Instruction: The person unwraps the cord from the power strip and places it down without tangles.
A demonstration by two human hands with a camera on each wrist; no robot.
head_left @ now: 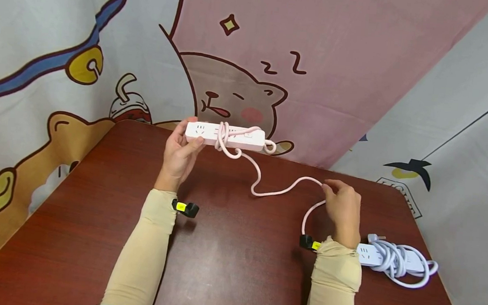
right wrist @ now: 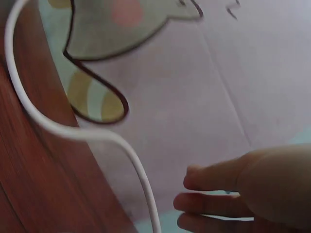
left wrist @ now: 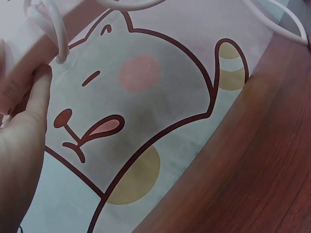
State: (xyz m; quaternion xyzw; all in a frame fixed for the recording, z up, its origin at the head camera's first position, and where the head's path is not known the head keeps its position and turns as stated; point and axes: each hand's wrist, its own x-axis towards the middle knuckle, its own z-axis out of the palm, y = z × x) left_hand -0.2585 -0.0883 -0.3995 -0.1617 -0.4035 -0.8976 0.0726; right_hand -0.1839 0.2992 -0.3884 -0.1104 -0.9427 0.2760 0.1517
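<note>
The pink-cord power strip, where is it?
In the head view, the power strip is slightly left of centre, in the left hand, before the sleeping bear picture.

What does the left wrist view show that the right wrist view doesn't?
Only the left wrist view shows the left hand and the power strip it holds.
Only the right wrist view shows the right hand.
Both share parts of the cord, the table and the printed bear.
</note>
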